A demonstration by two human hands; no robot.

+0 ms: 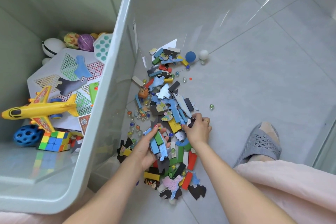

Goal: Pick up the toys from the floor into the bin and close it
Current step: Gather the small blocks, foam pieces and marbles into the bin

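Left hand [148,146]: palm up above the pile, fingers curled partway around a stack of blue blocks and puzzle pieces [157,144]; the thumb presses on the top of the stack, the fingertips hold it from the right side.
Right hand [198,129]: palm down at the right edge of the pile, fingers bent and close together, the tips pinching a dark puzzle piece [191,122]; a ring shows on one finger.
Toy pile [169,114]: wooden blocks in red, green, yellow, blue and black, flat puzzle pieces and glass marbles lie scattered on the grey tiled floor [254,78], just beside the bin's right wall.
Loose balls: a blue ball [190,56] and a white ball [203,54] lie touching or nearly so at the far end of the pile.
Bin [101,96]: large, pale and translucent, open at the top, standing left of the pile.
Bin contents: a yellow toy plane [38,110], a colour cube [54,141], a blue holed ball [27,137], a white mesh basket [72,71] and several balls at the back.
Slipper [260,143]: grey, on a foot, right of the pile, well apart from the right hand.
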